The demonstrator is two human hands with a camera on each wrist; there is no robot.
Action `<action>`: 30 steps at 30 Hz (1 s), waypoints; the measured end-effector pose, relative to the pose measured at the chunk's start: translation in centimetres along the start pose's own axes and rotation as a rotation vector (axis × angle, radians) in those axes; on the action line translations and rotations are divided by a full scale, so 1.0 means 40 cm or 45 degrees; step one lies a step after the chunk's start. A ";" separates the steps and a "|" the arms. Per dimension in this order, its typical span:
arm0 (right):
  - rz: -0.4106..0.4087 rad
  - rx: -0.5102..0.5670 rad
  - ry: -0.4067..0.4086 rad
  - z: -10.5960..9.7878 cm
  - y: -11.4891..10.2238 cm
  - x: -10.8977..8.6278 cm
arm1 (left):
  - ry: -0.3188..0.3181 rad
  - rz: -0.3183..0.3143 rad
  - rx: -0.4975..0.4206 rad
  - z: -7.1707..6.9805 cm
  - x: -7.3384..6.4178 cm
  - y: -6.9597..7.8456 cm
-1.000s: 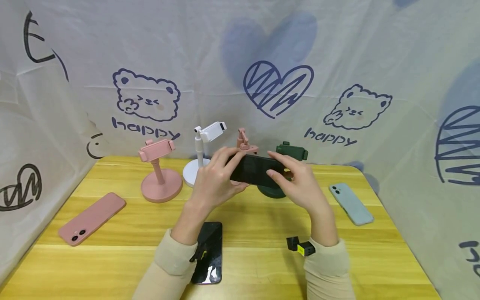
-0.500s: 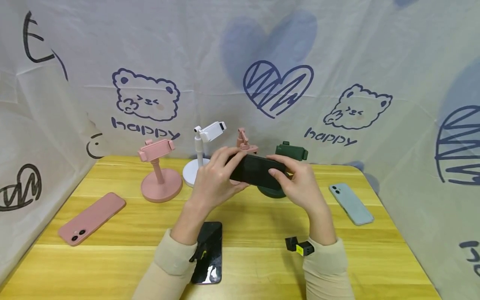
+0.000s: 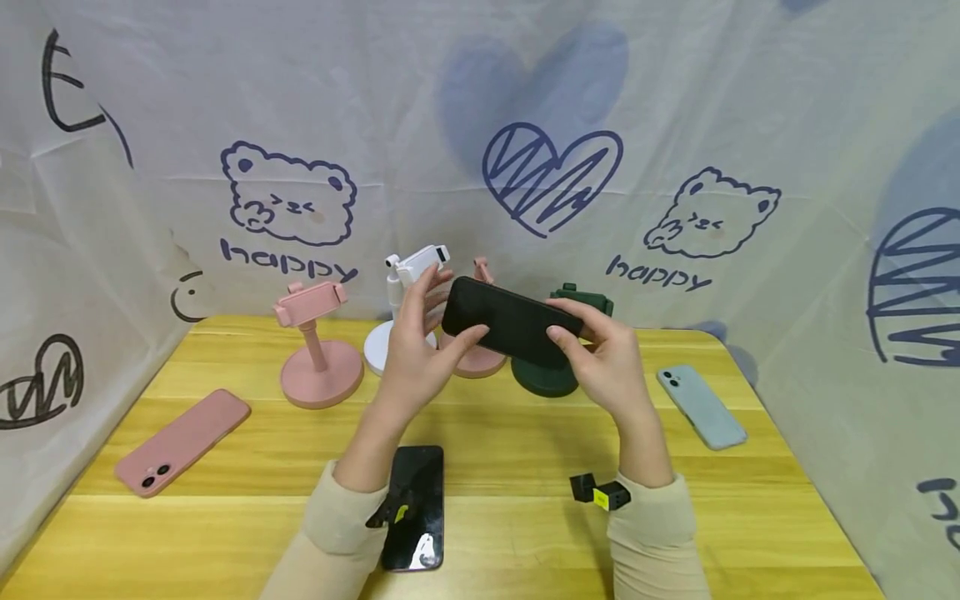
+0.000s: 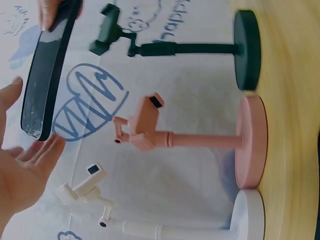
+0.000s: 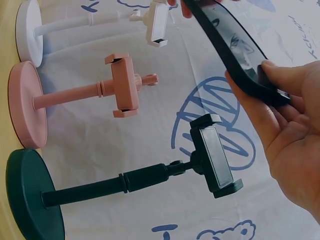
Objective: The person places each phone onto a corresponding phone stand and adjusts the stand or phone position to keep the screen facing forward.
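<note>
A black smartphone [image 3: 510, 321] is held up in the air, tilted, in front of the phone stands. My right hand [image 3: 611, 358] pinches its right end, thumb on the screen and fingers behind. By the phone's other end my left hand [image 3: 420, 350] has its fingers spread; in the left wrist view, a gap shows between thumb and phone. Behind stand a green phone stand [image 5: 145, 179], a pink phone stand [image 4: 200, 140] and a white phone stand [image 3: 377, 346]. Their clamps hold nothing.
Another pink stand [image 3: 321, 375] is farther left. On the wooden table [image 3: 517, 517] lie a pink phone [image 3: 187, 437] at left, a light blue phone [image 3: 702, 408] at right and a black phone [image 3: 423, 508], screen up, by my left sleeve. A printed cloth hangs behind.
My left hand has loosened from the phone and spread its fingers, shifting slightly left. The phone has tilted, its left end higher. My right hand keeps its hold.
</note>
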State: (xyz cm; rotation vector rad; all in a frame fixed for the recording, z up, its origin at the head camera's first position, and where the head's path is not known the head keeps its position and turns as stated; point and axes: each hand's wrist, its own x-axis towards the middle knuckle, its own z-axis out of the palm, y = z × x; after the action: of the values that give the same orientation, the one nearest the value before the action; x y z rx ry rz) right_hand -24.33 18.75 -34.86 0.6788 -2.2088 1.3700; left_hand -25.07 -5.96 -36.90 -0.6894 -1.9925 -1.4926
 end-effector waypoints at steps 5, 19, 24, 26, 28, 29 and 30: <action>-0.042 0.073 0.103 0.004 0.002 0.001 | -0.004 -0.271 -0.380 -0.008 0.000 0.014; 0.049 0.183 0.172 0.015 0.006 0.002 | 0.019 -0.496 -0.777 -0.006 0.003 0.021; 0.083 0.204 0.159 0.015 0.009 0.001 | 0.046 -0.508 -0.795 -0.003 0.004 0.026; 0.090 0.190 0.155 0.014 0.007 0.001 | 0.067 -0.502 -0.798 -0.001 0.003 0.028; 0.092 0.183 0.147 0.012 0.003 0.000 | 0.090 -0.481 -0.796 0.001 0.002 0.030; 0.090 0.179 0.141 0.011 0.001 0.000 | 0.101 -0.468 -0.795 0.002 0.002 0.030; 0.086 0.177 0.134 0.010 -0.001 0.000 | 0.112 -0.451 -0.793 0.003 0.001 0.032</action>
State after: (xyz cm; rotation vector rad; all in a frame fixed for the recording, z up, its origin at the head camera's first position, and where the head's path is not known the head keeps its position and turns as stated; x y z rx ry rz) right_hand -24.34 18.36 -35.00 0.5704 -2.0864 1.5675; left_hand -24.25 -5.53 -36.03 -0.5028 -1.6325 -2.3565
